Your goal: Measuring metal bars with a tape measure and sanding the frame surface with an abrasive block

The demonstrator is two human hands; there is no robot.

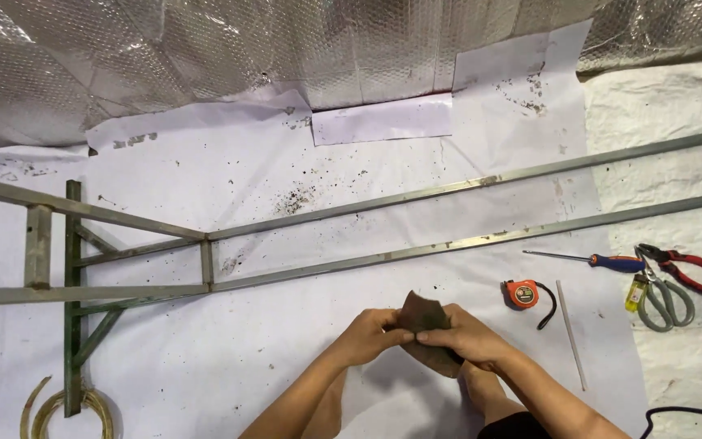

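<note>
Low in the middle of the head view, your two hands meet over the white sheet, both closed on one brown, stiff-looking sheet of sandpaper-like material. Your left hand pinches its left edge with the fingers curled round, a tight grip; your right hand wraps the right and lower part, fingers folded over it. The brown piece stands slightly upright between them, its top corner poking above the knuckles.

Beyond your hands, a long grey metal frame lies across the sheet, two bars running from the right edge and converging toward a welded joint at the left, where shorter struts cross them. Just right of your hands sits an orange tape measure, and beside it a thin white rod. Farther right lie a screwdriver with a blue and red handle, red-handled pliers and grey-handled scissors, close together. Silvery bubble foil covers the far side.
</note>
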